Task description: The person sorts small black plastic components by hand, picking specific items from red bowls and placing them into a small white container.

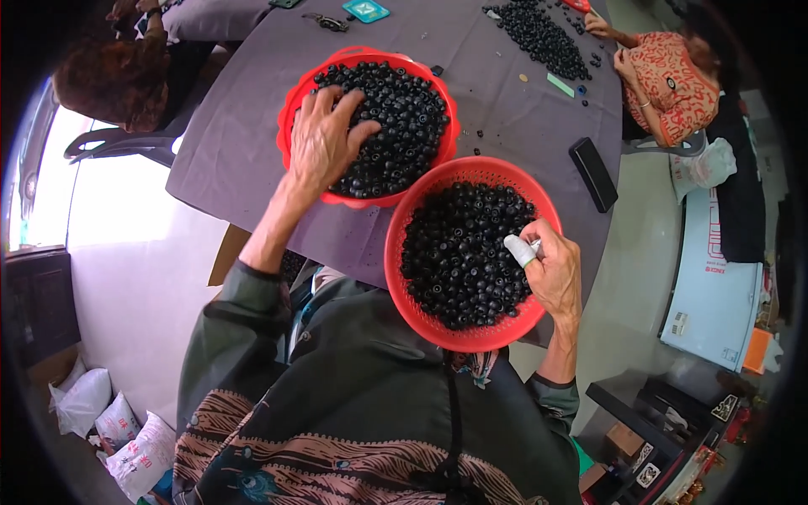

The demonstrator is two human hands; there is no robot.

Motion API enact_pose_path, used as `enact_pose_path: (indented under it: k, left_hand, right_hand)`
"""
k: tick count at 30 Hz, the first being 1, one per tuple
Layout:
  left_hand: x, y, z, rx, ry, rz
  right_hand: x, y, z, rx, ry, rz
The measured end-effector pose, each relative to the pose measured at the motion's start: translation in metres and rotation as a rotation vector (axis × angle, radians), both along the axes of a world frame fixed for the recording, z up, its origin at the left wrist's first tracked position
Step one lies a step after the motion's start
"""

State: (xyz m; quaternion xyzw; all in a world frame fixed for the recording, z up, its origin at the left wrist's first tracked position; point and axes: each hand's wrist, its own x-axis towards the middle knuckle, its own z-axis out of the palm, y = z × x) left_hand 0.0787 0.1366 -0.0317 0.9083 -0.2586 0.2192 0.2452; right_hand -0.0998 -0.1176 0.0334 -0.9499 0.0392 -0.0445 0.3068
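Observation:
A red scalloped basin [284,126] on the table is heaped with small black round pieces [404,118], some showing a ring-shaped hollow; they look like beads. My left hand [324,139] lies over its left side, fingers spread on the pieces. Closer to me, a red perforated basket [404,290] overhangs the table's near edge and holds more such black pieces [463,252]. Over its right rim is my right hand [551,265], closed, with a white wrap [519,250] on the thumb. Whatever its curled fingers hold is too hidden to make out.
Loose black pieces [543,42] spread across the far right of the grey-covered table [244,109]. A black oblong case [593,174] lies by the right edge. People sit at far left and at right, one in an orange patterned top [669,80]. White sacks [139,454] stand lower left.

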Motion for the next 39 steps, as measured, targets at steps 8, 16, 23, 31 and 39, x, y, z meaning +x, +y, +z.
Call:
enact_pose_path:
  k: [8,16,23,31,39]
  left_hand:
    - [0.014,-0.016,-0.022,0.155,0.074,0.099]
    - [-0.013,-0.025,-0.023,0.006,0.045,-0.071]
    - [0.001,-0.021,-0.016,-0.044,0.089,-0.148]
    - [0.033,-0.018,-0.001,-1.143,1.152,-0.05]
    - [0.025,-0.026,-0.003,-2.06,1.434,-0.087]
  right_hand:
    - [0.005,-0.001,-0.004,0.046,-0.021,-0.012]
    - [0.007,-0.002,-0.007,0.017,-0.017,-0.005]
    - [0.002,-0.003,-0.009,0.042,-0.036,-0.003]
    - [0.001,-0.003,-0.002,0.021,0.034,-0.001]
    - [0.003,0.0,-0.001,0.062,-0.008,0.017]
